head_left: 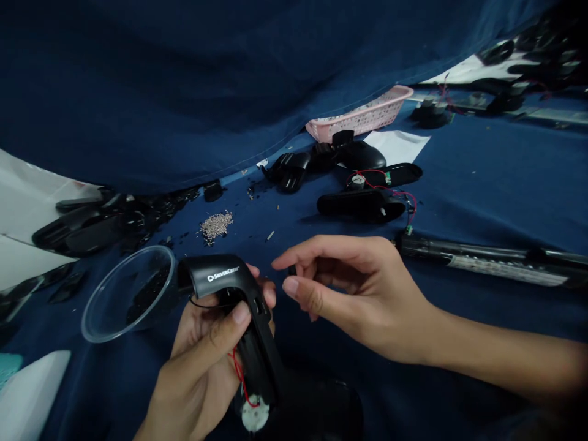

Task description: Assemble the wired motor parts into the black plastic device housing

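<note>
My left hand [202,361] is closed around a black plastic appliance housing [264,343] with white SilverCrest lettering on its curved top. Red wires [237,367] run down from it to a round white-faced motor [255,413] at the lower end. Just right of the housing, apart from it, my right hand [353,288] has its fingers curled with a small black part [293,269] between thumb and fingers. What that part is exactly is too small to tell. Left of the housing, a clear plastic tub [89,315] holds small black pieces.
A pile of small screws [215,226] lies on the blue cloth. Beyond it are black shells [289,171], an opened housing with red wires [358,205] and a pink basket [395,101]. A wrapped rod-shaped bundle [482,260] lies at right, more black parts [87,226] at left.
</note>
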{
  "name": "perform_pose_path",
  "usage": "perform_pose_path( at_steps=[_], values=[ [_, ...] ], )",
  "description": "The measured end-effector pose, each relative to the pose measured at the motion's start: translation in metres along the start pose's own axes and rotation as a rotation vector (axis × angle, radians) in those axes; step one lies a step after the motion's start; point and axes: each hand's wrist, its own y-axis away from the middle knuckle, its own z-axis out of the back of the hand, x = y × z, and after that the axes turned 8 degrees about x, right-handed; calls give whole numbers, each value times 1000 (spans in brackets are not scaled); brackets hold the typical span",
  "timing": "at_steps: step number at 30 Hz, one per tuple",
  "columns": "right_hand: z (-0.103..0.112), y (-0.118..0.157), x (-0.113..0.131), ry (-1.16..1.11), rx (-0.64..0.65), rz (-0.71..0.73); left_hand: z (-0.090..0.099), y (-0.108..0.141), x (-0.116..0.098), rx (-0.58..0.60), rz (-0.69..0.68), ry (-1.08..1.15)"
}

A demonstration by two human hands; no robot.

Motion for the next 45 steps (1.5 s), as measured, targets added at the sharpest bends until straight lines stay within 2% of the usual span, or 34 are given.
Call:
perform_pose_path(
  at_steps=[3,9,17,20,24,28,31,35,38,41,45],
  values=[
    [1,-1,0,6,5,19,1,0,2,-20,4,-23],
    [2,-6,3,-396,111,-55,-1,0,0,-15,-52,-57],
    [1,-5,4,-414,102,-129,-5,-1,2,-68,-68,-119],
    [0,-5,3,-409,100,-162,-11,1,4,-122,-59,-165],
    [1,-4,3,-356,84,-175,-17,4,5,-142,-115,-254],
    [1,-3,4,-278,65,-173,-19,6,1,-187,-205,-556],
    [0,-2,6,-225,62,-165,-17,7,-3,-189,-199,-738],
    [-1,-1,10,-120,56,-143,-14,7,-4,-217,-208,-835],
    [-1,0,11,-19,75,-66,-17,6,-3,-177,-164,-804],
    [2,0,10,105,120,62,-22,6,-2,-150,-107,-639],
    [9,-4,10,202,188,193,-25,10,-1,-133,47,-453]
  ],
)
